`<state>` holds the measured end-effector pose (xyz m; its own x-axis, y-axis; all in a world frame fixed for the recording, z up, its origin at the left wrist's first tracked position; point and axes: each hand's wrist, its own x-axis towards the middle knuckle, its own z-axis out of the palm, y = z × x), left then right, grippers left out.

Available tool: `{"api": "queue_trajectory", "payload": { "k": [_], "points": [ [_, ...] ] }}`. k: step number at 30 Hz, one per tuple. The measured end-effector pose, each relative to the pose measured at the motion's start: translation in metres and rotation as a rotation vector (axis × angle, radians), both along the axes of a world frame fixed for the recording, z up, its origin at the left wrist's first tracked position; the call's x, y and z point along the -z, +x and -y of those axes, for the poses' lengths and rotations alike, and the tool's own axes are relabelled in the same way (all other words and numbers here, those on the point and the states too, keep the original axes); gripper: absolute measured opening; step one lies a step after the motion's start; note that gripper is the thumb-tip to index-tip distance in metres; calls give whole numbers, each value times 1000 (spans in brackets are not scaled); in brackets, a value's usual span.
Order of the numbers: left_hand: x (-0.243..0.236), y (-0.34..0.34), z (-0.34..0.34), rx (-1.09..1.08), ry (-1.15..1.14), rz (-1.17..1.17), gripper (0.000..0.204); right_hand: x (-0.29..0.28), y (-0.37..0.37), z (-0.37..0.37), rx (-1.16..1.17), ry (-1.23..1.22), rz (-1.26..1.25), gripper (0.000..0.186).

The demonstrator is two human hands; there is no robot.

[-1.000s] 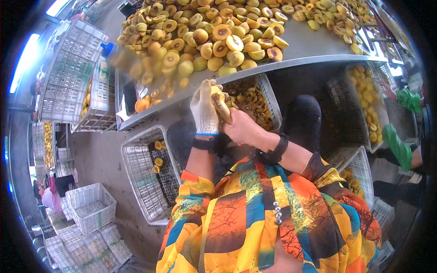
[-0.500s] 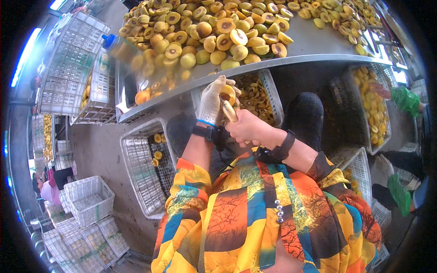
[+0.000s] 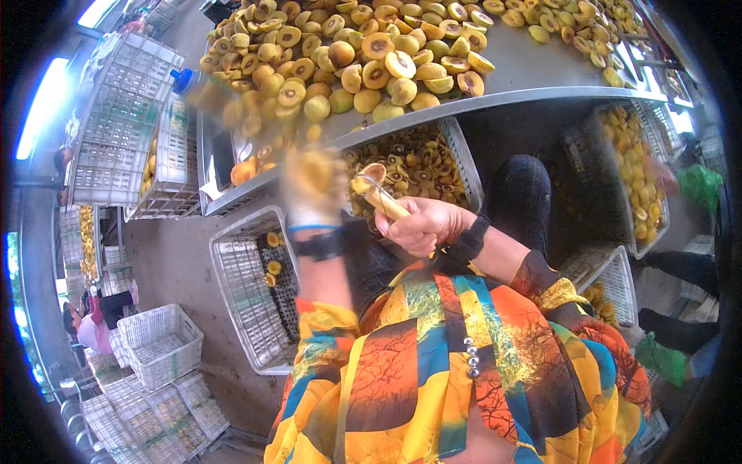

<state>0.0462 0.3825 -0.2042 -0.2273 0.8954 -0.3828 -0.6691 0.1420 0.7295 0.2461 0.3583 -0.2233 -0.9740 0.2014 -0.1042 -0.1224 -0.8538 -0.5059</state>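
White-gloved left hand (image 3: 315,189): blurred at the table (image 3: 522,69)'s near edge, apparently with a yellow fruit half (image 3: 311,168); how its fingers were closed, I could not tell.
Right hand (image 3: 421,224): bare, curled round a pale tool (image 3: 393,206), on the wearer's side of the table.
Tool tip: a thin loop angled toward the table, a brownish piece (image 3: 375,172) against it, too small to name.
Change: half a second earlier the hands met over the half; now the left had swung leftward along the table, clear of the tool, suggesting that half's cutting was finished or broken off.
Full crate (image 3: 466,166): brown-centred pieces, under the table's near edge.
Left crate (image 3: 246,305): few halves, on the floor before the table's left part.
Pile (image 3: 371,46): halves heaped on the table.
Bottle (image 3: 184,80): blue-capped, at the table's left end.
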Motion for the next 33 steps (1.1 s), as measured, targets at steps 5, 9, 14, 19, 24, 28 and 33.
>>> {"api": "queue_trajectory", "payload": {
  "k": [5, 9, 14, 19, 24, 28, 33],
  "points": [
    [16, -148, 41, -225, -314, -1160, 47, 76, 7, -7, 5, 1839, 706, 37],
    [-12, -124, 6, -80, -297, -1906, 50, 100, 5, -1, 189, 1697, 1041, 29],
    [4, -29, -133, 238, 249, -1933, 56, 52, -1, 0, 286, 1476, 1049, 25],
    [44, 23, -201, 446, 259, -1941, 41, 37, 31, -1, 474, 1443, 984, 30],
    [10, 23, -150, 431, 156, -846, 57, 15, 39, -13, 862, 1281, 1009, 44],
    [-25, 27, -72, 692, 203, -491, 66, 9, 15, -45, 1099, 1092, 824, 55],
    [-17, 27, -15, 419, 357, -515, 67, -3, -19, -41, 968, 565, 530, 37]
  ]
}}
